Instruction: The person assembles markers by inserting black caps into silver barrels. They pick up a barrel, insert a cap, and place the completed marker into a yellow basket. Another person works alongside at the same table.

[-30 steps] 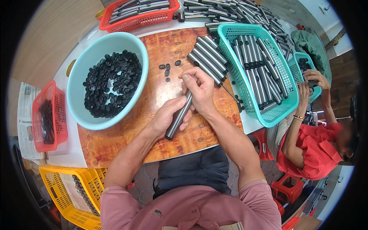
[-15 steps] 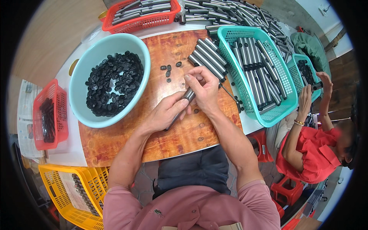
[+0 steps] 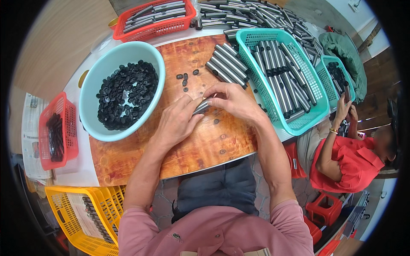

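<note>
Over the wooden board (image 3: 124,164), both of my hands are closed around one short metal tube (image 3: 201,107), silvery with a dark end. My left hand (image 3: 180,117) wraps it from the left. My right hand (image 3: 232,101) has its fingers at the tube's upper end, touching the left fingertips; what lies between those fingertips is hidden. Just beyond my hands, several small black oval caps (image 3: 185,82) are scattered on the board. A row of similar metal tubes (image 3: 228,64) lies beyond my right hand.
A pale blue basin (image 3: 159,64) of black caps stands left. At right is a green basket (image 3: 314,121) of tubes; more tubes (image 3: 256,17) are heaped behind. Red baskets (image 3: 171,29) and a yellow crate (image 3: 57,213) stand around. A co-worker in red (image 3: 346,164) handles a tube.
My left hand has turned over the tube, which now shows only a short length between my hands. My right hand has swung flatter across it. The co-worker's hands have drawn closer together.
</note>
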Motion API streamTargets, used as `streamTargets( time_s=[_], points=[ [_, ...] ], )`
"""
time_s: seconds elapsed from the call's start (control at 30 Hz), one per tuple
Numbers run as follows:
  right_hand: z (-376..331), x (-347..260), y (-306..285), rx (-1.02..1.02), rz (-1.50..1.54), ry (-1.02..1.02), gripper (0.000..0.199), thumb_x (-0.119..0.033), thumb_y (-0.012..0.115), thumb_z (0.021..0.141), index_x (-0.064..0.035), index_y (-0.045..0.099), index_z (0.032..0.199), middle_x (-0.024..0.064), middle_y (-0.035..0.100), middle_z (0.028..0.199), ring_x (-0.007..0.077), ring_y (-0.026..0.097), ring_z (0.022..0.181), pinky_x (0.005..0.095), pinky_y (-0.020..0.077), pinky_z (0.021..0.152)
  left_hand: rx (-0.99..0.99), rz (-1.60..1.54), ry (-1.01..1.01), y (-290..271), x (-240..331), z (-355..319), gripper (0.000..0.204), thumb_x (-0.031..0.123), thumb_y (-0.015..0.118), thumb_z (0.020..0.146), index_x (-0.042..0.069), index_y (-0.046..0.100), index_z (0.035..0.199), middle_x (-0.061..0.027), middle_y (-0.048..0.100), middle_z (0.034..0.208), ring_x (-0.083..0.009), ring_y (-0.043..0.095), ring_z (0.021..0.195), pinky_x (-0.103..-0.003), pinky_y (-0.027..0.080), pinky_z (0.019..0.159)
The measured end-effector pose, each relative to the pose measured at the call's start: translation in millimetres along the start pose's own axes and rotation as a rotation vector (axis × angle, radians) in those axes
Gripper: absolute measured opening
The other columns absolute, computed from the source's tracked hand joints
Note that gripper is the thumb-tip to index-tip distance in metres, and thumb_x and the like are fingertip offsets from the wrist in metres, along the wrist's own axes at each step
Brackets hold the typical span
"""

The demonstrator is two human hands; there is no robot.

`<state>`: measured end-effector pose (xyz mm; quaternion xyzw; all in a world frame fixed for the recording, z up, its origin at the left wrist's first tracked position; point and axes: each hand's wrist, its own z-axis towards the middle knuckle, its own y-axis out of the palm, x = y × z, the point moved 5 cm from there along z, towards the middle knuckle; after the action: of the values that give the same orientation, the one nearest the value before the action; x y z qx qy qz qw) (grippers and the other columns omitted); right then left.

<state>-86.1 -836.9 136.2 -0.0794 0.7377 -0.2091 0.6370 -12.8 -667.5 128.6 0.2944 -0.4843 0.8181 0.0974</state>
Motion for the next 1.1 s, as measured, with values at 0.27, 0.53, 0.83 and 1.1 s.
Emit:
streamTargets(
  time_s=[0.27, 0.53, 0.83, 1.1],
  points=[
    [-13, 24, 5, 0.092, -0.042, -0.114, 0.024, -0.006, 0.073, 0.088, 0.0006, 0.072, 0.111, 0.0121, 0.073, 0.100, 0.0210, 0.070, 0.088, 0.0345, 0.0545, 0.081, 0.038, 0.138, 0.055, 11, 11, 1, 0.043, 0.008, 0.078, 0.079, 0.006, 0.067, 0.121, -0.0128, 0.063, 0.101, -0.0339, 0.065, 0.091, -0.043, 0.054, 0.080],
    [-17, 44, 9, 0.078, 0.252, -0.077, 0.020, 0.006, 0.073, 0.084, 0.0010, 0.071, 0.103, 0.0062, 0.071, 0.099, 0.0133, 0.068, 0.088, 0.0290, 0.0548, 0.078, 0.031, 0.121, 0.019, 15, 15, -1, 0.037, 0.008, 0.077, 0.084, 0.002, 0.068, 0.119, -0.0154, 0.063, 0.101, -0.0356, 0.065, 0.091, -0.043, 0.053, 0.080],
    [-17, 47, 10, 0.007, 0.300, -0.061, 0.021, 0.011, 0.070, 0.083, 0.0019, 0.067, 0.102, 0.0041, 0.066, 0.108, 0.0117, 0.065, 0.090, 0.0266, 0.0547, 0.083, 0.029, 0.055, -0.035, 15, 9, -2, 0.029, 0.016, 0.078, 0.084, 0.004, 0.071, 0.109, -0.0121, 0.061, 0.092, -0.0324, 0.064, 0.083, -0.044, 0.052, 0.072],
    [-10, 38, 4, 0.040, 0.090, -0.068, 0.016, -0.006, 0.069, 0.087, 0.0038, 0.071, 0.099, 0.0135, 0.073, 0.096, 0.0234, 0.071, 0.087, 0.0370, 0.0556, 0.079, 0.043, 0.187, -0.018, 13, 19, 1, 0.027, 0.016, 0.079, 0.082, 0.005, 0.072, 0.105, -0.0109, 0.061, 0.091, -0.0316, 0.066, 0.082, -0.043, 0.054, 0.072]
  ],
)
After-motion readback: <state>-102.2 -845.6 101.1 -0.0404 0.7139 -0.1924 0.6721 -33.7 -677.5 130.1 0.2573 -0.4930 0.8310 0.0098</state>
